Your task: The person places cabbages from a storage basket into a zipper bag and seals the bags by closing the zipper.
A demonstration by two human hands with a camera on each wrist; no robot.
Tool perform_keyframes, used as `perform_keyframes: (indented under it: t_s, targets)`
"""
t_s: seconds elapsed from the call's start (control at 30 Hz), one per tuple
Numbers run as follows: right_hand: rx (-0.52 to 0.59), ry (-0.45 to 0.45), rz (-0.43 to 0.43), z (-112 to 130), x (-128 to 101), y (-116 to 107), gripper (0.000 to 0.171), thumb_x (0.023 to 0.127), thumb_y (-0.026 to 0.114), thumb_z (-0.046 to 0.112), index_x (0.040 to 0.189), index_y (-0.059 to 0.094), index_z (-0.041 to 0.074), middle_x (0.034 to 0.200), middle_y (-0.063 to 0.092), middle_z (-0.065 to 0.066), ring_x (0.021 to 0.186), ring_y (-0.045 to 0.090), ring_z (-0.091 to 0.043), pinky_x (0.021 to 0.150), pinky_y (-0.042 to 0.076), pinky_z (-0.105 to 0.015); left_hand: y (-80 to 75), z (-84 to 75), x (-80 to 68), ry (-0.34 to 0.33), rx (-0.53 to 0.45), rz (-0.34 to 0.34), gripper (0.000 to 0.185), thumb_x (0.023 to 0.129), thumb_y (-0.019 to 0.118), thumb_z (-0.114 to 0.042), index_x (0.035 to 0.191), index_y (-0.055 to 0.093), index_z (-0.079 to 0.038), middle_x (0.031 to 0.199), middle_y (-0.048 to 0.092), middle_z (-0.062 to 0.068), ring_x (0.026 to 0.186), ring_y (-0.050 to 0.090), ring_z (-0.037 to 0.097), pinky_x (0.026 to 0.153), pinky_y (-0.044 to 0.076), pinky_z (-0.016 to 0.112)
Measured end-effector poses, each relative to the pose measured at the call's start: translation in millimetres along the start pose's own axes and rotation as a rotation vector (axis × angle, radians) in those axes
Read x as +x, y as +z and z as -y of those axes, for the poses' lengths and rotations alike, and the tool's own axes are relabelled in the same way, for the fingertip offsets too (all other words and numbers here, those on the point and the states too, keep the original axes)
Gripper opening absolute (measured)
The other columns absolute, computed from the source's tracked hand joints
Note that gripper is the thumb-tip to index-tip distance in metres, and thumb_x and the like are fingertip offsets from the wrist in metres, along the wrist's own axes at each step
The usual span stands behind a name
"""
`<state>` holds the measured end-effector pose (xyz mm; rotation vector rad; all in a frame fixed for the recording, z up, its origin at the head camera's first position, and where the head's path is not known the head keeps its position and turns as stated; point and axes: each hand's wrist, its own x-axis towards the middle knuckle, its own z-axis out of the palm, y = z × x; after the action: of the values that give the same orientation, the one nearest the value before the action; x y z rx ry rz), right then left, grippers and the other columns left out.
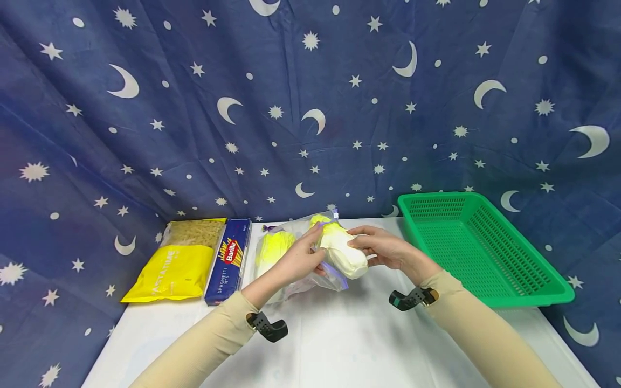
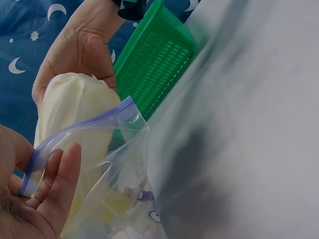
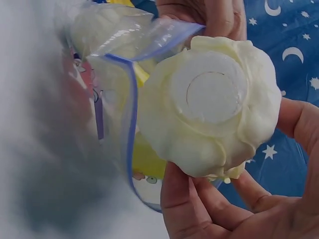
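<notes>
Pasta bag leftmost; spaghetti box beside; zip bag centre; basket right

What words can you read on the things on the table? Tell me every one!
"Barilla" on the blue spaghetti box.
"SPAGHETTI N°5" on the same box, lower down.
"PASTATIME", faint, on the yellow pasta bag; its smaller print is too blurred to read.
The zip bag shows small cartoon pictures, no readable words.
The green basket carries no text.

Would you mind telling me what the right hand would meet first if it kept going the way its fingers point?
Probably the left hand, which pinches the zip bag: the right hand grips the cabbage and points left toward it, though depth is uncertain.
</notes>
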<state>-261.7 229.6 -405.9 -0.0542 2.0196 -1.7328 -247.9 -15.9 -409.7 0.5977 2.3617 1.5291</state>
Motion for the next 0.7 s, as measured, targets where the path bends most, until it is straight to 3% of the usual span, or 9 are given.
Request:
perform_keyframes:
  t_s: [0.23, 0.7]
  targets:
    - [0.039, 0.010, -0.032, -2, 6, -2, 0.062, 0.093, 0.069, 0.026, 0.145, 0.046, 0.001, 0.100, 0.067, -0.008, 0.084, 0.067, -0.019, 0.072, 0.063, -0.035, 1.4, 3.5, -4.0, 0.016, 0.015, -0.004, 0.070, 0.096, 0.050, -0.005, 0.161, 0.025, -0.004, 0.171, 0.008, 0.002, 0.061, 0.065, 0.026, 0.066, 0.062, 0.032]
    - [0.132, -0.010, -0.068, -1, 16, 5, 0.060, 0.094, 0.069, 0.022, 0.143, 0.044, -0.002, 0.094, 0.069, -0.005, 0.079, 0.069, -0.016, 0.072, 0.064, -0.036, 10.3, -0.4, -4.0, -0.040, -0.064, 0.000, 0.082, 0.092, 0.052, 0.001, 0.164, 0.012, -0.005, 0.172, -0.002, 0.001, 0.065, 0.067, 0.021, 0.069, 0.063, 0.031]
